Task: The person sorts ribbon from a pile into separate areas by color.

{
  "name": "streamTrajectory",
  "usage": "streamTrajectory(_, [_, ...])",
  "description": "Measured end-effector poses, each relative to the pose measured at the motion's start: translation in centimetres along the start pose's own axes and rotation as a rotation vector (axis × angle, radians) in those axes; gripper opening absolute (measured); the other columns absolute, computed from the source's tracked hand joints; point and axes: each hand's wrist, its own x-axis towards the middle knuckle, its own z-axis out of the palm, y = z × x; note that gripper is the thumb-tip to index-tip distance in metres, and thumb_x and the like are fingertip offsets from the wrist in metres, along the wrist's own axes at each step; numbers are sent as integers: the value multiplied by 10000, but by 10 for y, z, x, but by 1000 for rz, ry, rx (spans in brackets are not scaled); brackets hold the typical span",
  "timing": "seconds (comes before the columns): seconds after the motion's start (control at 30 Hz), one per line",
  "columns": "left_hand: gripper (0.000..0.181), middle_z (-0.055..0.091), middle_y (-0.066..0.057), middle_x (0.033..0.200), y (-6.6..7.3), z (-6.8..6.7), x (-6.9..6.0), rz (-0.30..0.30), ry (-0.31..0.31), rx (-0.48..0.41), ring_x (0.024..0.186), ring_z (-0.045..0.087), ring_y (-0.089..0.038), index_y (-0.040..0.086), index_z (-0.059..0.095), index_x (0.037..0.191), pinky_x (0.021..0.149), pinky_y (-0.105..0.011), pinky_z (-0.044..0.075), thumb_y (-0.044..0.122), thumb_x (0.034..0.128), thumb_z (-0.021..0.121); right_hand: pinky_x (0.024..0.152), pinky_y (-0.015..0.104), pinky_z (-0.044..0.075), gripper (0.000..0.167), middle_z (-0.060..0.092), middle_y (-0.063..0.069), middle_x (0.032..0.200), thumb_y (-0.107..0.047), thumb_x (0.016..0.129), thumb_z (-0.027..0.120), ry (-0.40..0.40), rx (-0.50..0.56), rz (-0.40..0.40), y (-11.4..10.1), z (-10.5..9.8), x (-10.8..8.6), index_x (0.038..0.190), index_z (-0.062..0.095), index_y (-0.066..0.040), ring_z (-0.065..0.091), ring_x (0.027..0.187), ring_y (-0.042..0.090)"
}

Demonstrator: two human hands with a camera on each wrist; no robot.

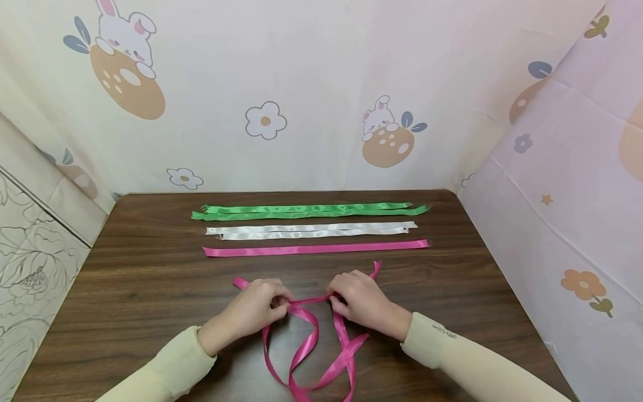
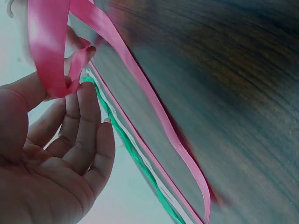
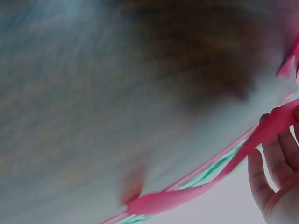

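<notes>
Glossy pink ribbon [image 1: 346, 355] is drawn in a short taut stretch between two hands above the front half of the table. My left hand [image 1: 258, 307] pinches it between thumb and fingertips; in the left wrist view the ribbon [image 2: 49, 51] bends in a loop at the fingertips. On the other side my right hand [image 1: 364, 298] grips the ribbon with curled fingers. In the right wrist view a pink length [image 3: 187, 195] runs out from the fingers. Loose loops hang and cross below the hands, and short ends stick out beyond each hand. Whether this is one ribbon or two, I cannot tell.
Behind the hands, another pink ribbon [image 1: 316, 249] lies straight across the brown wooden table [image 1: 140, 290]. Farther back lie white ribbons [image 1: 311, 230] and green ribbons [image 1: 306, 211], roughly parallel. A patterned cloth [image 1: 311, 67] stands behind the table's back edge and along the sides.
</notes>
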Motion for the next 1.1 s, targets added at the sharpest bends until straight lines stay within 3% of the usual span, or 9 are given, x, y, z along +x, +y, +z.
streamTrajectory(0.23, [121, 699, 37, 840, -1, -9, -2, -17, -7, -24, 746, 589, 33, 65, 791, 943, 665, -165, 532, -12, 859, 753, 818, 347, 567, 78, 747, -80, 890, -182, 883, 789, -4, 14, 93, 7, -20, -2, 951, 753, -184, 682, 825, 62])
streamTrajectory(0.5, [140, 708, 47, 860, -3, -27, -7, -31, 27, -20, 755, 607, 18, 85, 791, 952, 665, -201, 559, -18, 865, 753, 723, 322, 573, 110, 751, -65, 872, -98, 846, 794, 85, 35, 150, 22, -46, -10, 937, 758, -147, 683, 769, 74])
streamTrajectory(0.67, [140, 703, 63, 864, -2, -41, -10, -51, 48, -21, 758, 602, 17, 104, 794, 967, 675, -228, 569, 2, 876, 764, 666, 295, 548, 113, 750, -45, 863, -88, 859, 793, 97, 42, 203, 32, -60, -15, 950, 758, -146, 630, 703, 79])
streamTrajectory(1.1, [147, 736, 77, 898, -5, -63, -14, -114, 86, -6, 793, 611, -5, 131, 797, 1005, 732, -286, 589, 52, 881, 789, 645, 267, 542, 149, 729, -71, 878, -65, 870, 801, 100, 54, 309, 52, -77, -26, 960, 745, -171, 577, 714, 11])
